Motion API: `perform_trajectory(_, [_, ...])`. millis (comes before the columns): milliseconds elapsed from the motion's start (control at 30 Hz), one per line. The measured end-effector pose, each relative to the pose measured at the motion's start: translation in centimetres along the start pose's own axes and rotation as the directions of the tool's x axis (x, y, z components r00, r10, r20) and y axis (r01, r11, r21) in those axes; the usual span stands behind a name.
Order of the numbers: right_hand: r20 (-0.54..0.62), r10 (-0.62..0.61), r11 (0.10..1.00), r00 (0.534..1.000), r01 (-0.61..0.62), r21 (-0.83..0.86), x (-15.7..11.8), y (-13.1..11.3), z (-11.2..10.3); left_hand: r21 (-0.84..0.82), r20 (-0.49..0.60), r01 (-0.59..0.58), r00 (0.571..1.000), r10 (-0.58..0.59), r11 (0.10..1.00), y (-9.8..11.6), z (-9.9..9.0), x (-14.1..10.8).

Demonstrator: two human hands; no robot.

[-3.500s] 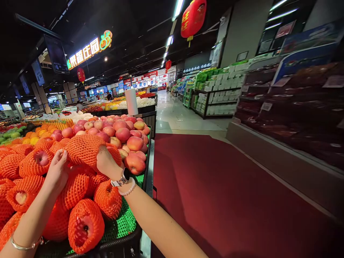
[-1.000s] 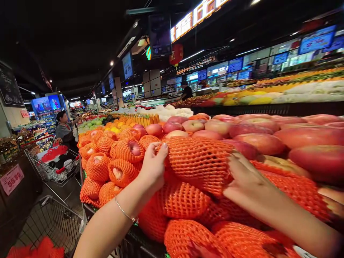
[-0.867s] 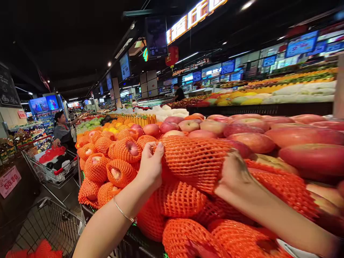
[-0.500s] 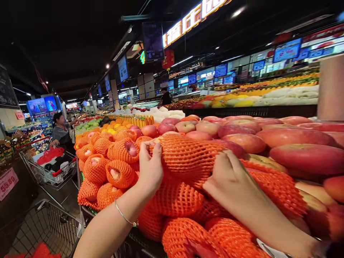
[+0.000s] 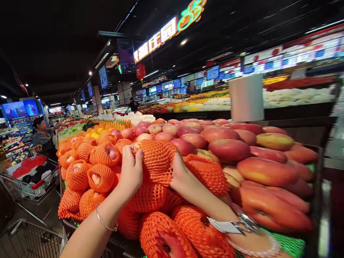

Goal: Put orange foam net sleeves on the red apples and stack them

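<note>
An orange foam fruit net (image 5: 158,159) is stretched between my two hands above the display, probably around a fruit. At its left end, my left hand (image 5: 131,168) grips the net's edge with the thumb up. My right hand (image 5: 181,171) is closed on the right end, its fingertips partly hidden. A pale yellowish patch shows by my left thumb; the rest of what lies inside is covered by mesh. Right below are more netted fruits (image 5: 147,197). Another netted fruit (image 5: 208,173) lies just beyond my right wrist, beside bare red mangoes (image 5: 229,148).
Netted round fruits (image 5: 77,175) are piled at left. Shopping carts (image 5: 34,240) stand in the aisle, and a person (image 5: 44,134) is beside one. A pale upright block (image 5: 246,98) rises behind the mangoes. The bin's dark edge (image 5: 318,193) runs along the right.
The view has swung right, showing more mangoes and the bin's right edge. My hands have come closer together, and the net between them looks shorter. Both hands keep their hold.
</note>
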State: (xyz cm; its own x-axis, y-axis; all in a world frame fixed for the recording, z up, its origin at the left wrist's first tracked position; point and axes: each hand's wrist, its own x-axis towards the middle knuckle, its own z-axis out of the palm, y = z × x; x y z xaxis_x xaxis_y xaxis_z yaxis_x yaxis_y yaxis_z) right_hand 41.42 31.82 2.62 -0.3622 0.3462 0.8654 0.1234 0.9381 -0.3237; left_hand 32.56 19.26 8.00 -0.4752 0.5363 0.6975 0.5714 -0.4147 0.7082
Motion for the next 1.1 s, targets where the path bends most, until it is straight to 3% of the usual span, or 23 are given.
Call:
perform_trajectory(167, [0.019, 0.096, 0.994, 0.995, -0.097, 0.043, 0.3, -0.7, -0.9, 0.083, 0.023, -0.027, 0.999, 0.025, 0.996, 0.1, -0.6, 0.4])
perform_trajectory(400, [0.042, 0.072, 0.966, 0.997, -0.08, 0.245, 1.0, -1.4, -2.0, 0.105, -0.096, -0.03, 0.995, 0.04, 0.994, -0.2, -1.6, 1.0])
perform_trajectory(667, [0.053, 0.172, 0.806, 0.984, -0.171, 0.567, 1.3, -1.9, -1.9, 0.031, -0.215, -0.023, 0.976, 0.029, 0.999, -1.9, -2.2, 2.0])
perform_trajectory(733, [0.032, 0.163, 0.826, 0.986, -0.154, 0.542, 1.3, -2.0, -1.9, 0.012, -0.239, -0.013, 0.971, 0.016, 1.0, -2.2, -2.3, 2.2])
perform_trajectory(867, [0.032, 0.136, 0.943, 0.99, -0.139, 0.303, 0.8, -2.5, -2.0, 0.048, -0.234, -0.054, 0.97, 0.064, 0.997, -1.7, -1.7, 1.6])
perform_trajectory(1000, [0.123, 0.13, 0.962, 0.984, -0.156, 0.226, 0.1, -2.8, -1.7, 0.095, -0.207, -0.097, 0.972, 0.115, 0.991, -1.0, -1.3, 0.9])
perform_trajectory(1100, [0.13, 0.141, 0.961, 0.981, -0.167, 0.218, 0.0, -2.9, -1.5, 0.089, -0.162, -0.066, 0.984, 0.079, 0.994, -1.0, -1.3, 0.9])
